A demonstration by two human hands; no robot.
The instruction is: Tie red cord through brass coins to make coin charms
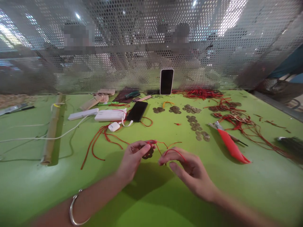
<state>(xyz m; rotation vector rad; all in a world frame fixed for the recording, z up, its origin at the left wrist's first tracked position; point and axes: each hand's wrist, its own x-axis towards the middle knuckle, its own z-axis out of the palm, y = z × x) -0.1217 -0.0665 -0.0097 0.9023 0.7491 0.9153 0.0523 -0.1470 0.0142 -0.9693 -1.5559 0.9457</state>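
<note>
Between its thumb and fingers, my left hand [132,159] pinches a small cluster of round, holed coins [148,152], partly covered by the fingers. Thin red cord [162,142] is tied at the top of this cluster, with strands reaching right. My right hand [187,170] has that cord running over its index finger and in among its curled fingers; the thumb stands apart from the index fingertip. Where the cord's end goes is hidden. Both hands are just above the green table [151,201]. A silver bangle [74,209] is around my left forearm.
More coin clusters [192,109] lie ahead, right of a black phone [137,111]. Red cords [201,93] heap at the back right, near red-handled scissors [230,145]. A white power bank [110,114], cables and a bamboo stick [52,132] are left. A perforated metal screen [132,63] stands behind.
</note>
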